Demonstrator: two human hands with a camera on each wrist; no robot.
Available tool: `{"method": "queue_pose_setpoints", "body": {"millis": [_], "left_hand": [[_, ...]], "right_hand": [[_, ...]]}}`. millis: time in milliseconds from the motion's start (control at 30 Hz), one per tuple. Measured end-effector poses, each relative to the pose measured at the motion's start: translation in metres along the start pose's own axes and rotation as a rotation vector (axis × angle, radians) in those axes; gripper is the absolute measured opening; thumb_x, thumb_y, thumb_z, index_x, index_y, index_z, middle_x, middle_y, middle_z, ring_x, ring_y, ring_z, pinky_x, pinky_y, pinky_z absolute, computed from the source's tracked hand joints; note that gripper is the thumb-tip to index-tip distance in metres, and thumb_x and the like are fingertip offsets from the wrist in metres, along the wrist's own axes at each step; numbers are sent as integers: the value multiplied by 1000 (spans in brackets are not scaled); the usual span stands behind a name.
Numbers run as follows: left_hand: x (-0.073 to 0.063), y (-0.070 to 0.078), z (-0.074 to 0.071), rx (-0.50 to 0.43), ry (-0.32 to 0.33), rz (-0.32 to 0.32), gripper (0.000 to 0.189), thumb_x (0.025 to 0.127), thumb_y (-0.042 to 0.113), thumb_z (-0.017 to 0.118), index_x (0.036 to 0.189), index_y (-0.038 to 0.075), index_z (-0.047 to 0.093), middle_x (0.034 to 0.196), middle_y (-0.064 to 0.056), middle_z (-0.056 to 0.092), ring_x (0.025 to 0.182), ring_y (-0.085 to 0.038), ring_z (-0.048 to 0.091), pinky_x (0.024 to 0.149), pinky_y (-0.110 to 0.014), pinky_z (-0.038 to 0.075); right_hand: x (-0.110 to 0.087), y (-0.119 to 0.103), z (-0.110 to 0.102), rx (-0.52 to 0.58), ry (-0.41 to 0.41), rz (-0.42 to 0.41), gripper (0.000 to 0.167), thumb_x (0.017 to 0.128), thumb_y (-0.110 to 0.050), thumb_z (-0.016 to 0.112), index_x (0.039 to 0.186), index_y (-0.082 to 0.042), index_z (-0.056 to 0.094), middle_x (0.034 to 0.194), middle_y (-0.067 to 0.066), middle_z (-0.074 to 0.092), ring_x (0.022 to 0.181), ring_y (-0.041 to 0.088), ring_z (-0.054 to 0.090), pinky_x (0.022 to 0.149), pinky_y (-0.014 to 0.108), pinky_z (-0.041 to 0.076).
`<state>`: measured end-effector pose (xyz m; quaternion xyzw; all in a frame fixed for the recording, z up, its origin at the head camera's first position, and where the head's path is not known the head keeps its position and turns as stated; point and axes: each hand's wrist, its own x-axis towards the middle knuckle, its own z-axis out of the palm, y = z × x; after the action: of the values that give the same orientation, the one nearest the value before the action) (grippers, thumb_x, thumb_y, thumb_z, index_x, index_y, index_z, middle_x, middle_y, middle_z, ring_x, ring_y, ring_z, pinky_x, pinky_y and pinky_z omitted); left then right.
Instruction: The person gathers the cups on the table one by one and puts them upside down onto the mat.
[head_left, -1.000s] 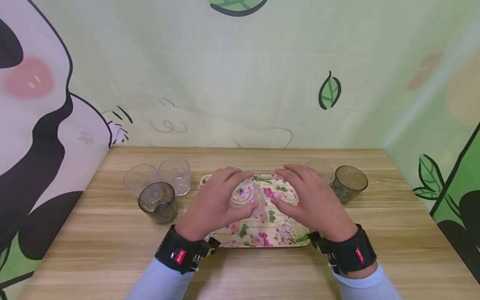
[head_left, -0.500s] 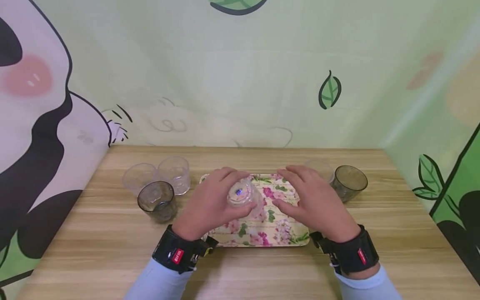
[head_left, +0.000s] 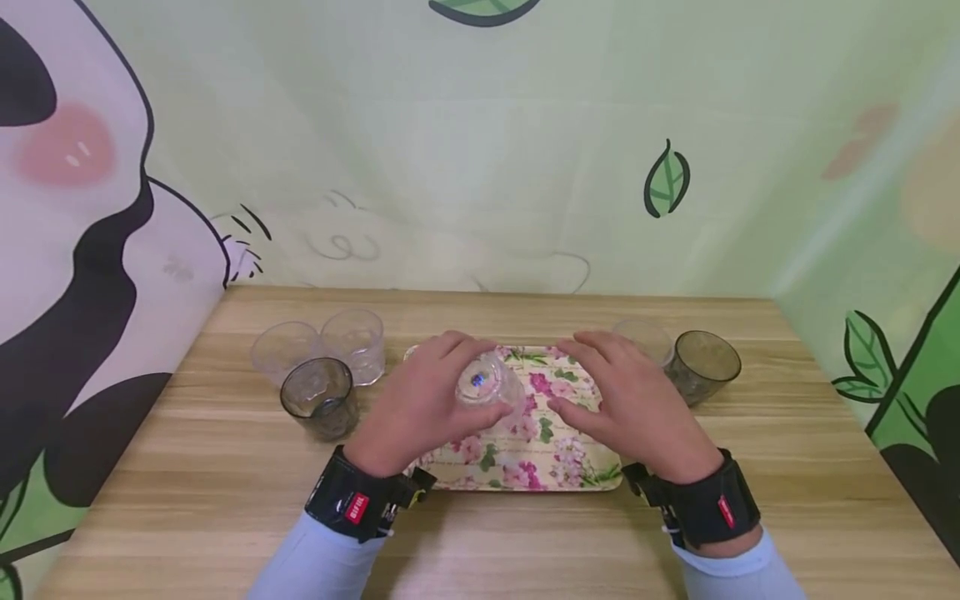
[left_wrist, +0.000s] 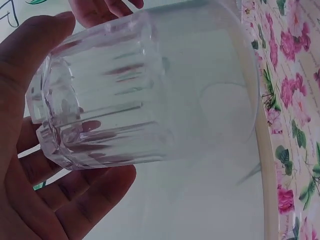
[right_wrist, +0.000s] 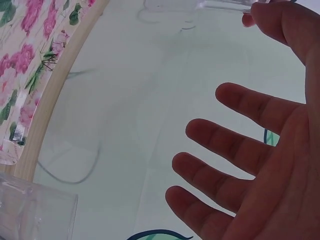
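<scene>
My left hand [head_left: 423, 400] holds a clear drinking glass [head_left: 491, 385] with its thumb and fingers around the base end. Upside down, the glass [left_wrist: 150, 90] has its base up by the palm and its rim toward the floral tray [head_left: 480, 482]. In the left wrist view the rim is close to the tray [left_wrist: 295, 90]; I cannot tell whether they touch. My right hand [head_left: 633, 404] hovers over the tray's right side, holding nothing. Its fingers are spread and slightly bent in the right wrist view, and the thumb points toward the glass, apart from it in the head view.
Left of the tray stand two clear glasses [head_left: 356, 346] and a smoky grey glass [head_left: 321, 400]. On the right, another clear glass [head_left: 647, 333], partly behind my right hand, stands beside a second grey glass [head_left: 701, 367]. A printed cloth backdrop [head_left: 480, 167] rises behind the wooden table [head_left: 525, 550].
My left hand and the glass have shifted slightly left, widening the gap between my hands. The right hand stays nearly still. The head view has shifted slightly.
</scene>
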<state>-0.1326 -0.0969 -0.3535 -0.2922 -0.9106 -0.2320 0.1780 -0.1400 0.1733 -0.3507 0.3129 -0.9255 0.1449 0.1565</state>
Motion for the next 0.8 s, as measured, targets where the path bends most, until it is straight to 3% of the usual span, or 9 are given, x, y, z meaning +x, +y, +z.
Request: {"method": "queue_pose_setpoints", "body": {"millis": [800], "left_hand": [[5, -18, 9, 65, 9, -22, 63, 83, 44, 78, 132, 9, 62, 120, -8, 66, 107, -23, 63, 89, -36, 57]], "right_hand": [[0, 4, 2, 7, -21, 1, 63, 89, -50, 70, 139, -15, 57, 138, 15, 56, 128, 35, 54, 104, 54, 47]]}}
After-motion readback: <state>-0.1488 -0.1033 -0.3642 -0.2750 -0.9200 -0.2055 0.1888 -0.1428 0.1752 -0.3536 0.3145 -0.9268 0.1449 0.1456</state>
